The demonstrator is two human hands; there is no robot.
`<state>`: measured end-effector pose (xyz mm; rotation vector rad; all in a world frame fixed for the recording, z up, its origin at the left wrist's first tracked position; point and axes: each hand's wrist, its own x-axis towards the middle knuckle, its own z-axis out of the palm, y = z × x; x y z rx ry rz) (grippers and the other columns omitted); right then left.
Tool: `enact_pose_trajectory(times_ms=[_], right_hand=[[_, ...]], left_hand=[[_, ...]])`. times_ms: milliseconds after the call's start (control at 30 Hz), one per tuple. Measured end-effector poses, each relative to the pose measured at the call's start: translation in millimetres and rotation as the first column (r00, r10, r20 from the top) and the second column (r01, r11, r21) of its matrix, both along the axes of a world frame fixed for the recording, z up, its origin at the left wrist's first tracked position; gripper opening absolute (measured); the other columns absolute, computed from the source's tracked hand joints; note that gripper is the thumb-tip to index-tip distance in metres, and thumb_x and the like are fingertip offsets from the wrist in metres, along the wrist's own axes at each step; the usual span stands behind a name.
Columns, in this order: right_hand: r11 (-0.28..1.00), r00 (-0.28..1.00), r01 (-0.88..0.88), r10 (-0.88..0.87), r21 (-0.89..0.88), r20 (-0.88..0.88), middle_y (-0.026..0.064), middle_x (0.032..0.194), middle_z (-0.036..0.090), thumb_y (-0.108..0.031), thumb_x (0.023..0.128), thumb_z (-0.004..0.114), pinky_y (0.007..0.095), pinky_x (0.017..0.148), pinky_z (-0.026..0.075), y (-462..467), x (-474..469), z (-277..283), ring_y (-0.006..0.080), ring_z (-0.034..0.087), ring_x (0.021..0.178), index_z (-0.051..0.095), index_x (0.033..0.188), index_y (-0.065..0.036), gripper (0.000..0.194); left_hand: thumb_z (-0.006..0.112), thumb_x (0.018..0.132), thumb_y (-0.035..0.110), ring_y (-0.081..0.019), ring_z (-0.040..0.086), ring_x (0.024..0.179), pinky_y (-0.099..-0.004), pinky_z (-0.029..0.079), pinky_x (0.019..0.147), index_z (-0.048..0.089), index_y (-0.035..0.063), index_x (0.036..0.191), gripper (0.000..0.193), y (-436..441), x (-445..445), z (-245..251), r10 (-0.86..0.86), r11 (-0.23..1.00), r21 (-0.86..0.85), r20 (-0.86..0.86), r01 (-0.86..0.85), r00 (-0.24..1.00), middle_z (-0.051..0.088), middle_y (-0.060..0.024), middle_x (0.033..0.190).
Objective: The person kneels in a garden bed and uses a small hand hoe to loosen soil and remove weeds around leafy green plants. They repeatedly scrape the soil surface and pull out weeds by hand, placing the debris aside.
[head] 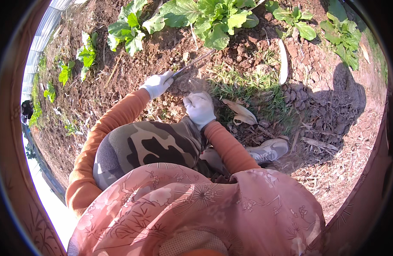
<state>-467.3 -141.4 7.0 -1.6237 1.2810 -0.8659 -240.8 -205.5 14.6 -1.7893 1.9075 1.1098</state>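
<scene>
My left hand (157,84), in a white glove, is closed around the near end of a thin rod-like tool (193,62). The tool slants up and right over the soil, its far end at the base of a large leafy green plant (215,19). My right hand (199,107), also gloved in white, is a little blurred and curled low over the soil beside my knee. Whether it holds anything cannot be told. Right of it are a patch of green grass (257,86) and a dry, pale husk or leaf (239,111).
Smaller leafy plants (127,32) stand along the row to the left, others (294,20) to the right. A long pale dry strip (283,62) lies on the soil. My shoe (270,149) rests at lower right. White sheeting (44,32) borders the far left.
</scene>
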Motion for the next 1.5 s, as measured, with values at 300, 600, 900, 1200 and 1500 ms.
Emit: enact_pose_trajectory(times_ms=[300, 600, 900, 1200, 1500], right_hand=[[0.999, 0.999, 0.042, -0.042, 0.003, 0.003, 0.0103, 0.075, 0.067, -0.021, 0.081, 0.071, 0.0386, 0.076, 0.051, 3, 2, -4, 0.0284, 0.063, 0.08, 0.068, 0.074, -0.006, 0.016], [0.999, 0.999, -0.012, 0.011, -0.031, -0.048, 0.0094, 0.084, 0.068, -0.018, 0.084, 0.061, 0.038, 0.081, 0.049, 4, -3, -3, 0.027, 0.061, 0.088, 0.067, 0.08, -0.008, 0.012], [0.998, 0.994, -0.041, 0.045, -0.043, 0.099, 0.0117, 0.08, 0.065, -0.01, 0.085, 0.06, 0.0353, 0.069, 0.05, 6, 0, -10, 0.0278, 0.061, 0.075, 0.062, 0.083, -0.005, 0.006], [0.869, 0.966, -0.187, 0.247, 0.458, -0.072, 0.0186, 0.082, 0.067, -0.03, 0.092, 0.057, 0.0408, 0.076, 0.051, -29, -5, 24, 0.0334, 0.065, 0.076, 0.067, 0.093, -0.004, 0.028], [0.399, 0.943, -0.139, -0.227, 0.907, 0.244, 0.007, 0.085, 0.06, -0.039, 0.091, 0.063, 0.0378, 0.053, 0.051, -71, 7, 21, 0.02, 0.06, 0.067, 0.057, 0.105, -0.004, 0.038]], left_hand=[[0.047, 0.097, 0.036, -0.0378, 0.064, 0.076, -0.046, 0.049, 0.073, 0.05, 0.0168, 0.133, 0.041, 12, -10, 24, 0.105, 0.994, 0.014, -0.024, -0.104, 0.994, 0.065, -0.021, 0.081], [0.049, 0.098, 0.033, -0.0304, 0.062, 0.071, -0.0414, 0.048, 0.069, 0.053, 0.0106, 0.128, 0.038, 73, 7, 72, 0.246, 0.968, 0.05, -0.025, -0.245, 0.969, 0.062, -0.0148, 0.076], [0.042, 0.101, 0.022, -0.0298, 0.063, 0.11, -0.0348, 0.048, 0.093, 0.039, 0.0116, 0.145, 0.046, 98, 2, 88, 0.191, 0.939, -0.241, -0.227, -0.245, 0.955, 0.057, -0.0199, 0.131], [0.046, 0.098, 0.031, -0.0411, 0.064, 0.087, -0.0458, 0.051, 0.077, 0.041, 0.0211, 0.143, 0.047, 13, -41, 34, 0.304, 0.927, -0.198, -0.104, -0.319, 0.947, 0.065, -0.023, 0.108], [0.047, 0.095, 0.039, -0.0394, 0.065, 0.088, -0.0444, 0.05, 0.08, 0.052, 0.0086, 0.126, 0.043, 36, -89, 69, 0.334, 0.941, 0.172, -0.324, -0.292, 0.885, 0.067, -0.0217, 0.097]])
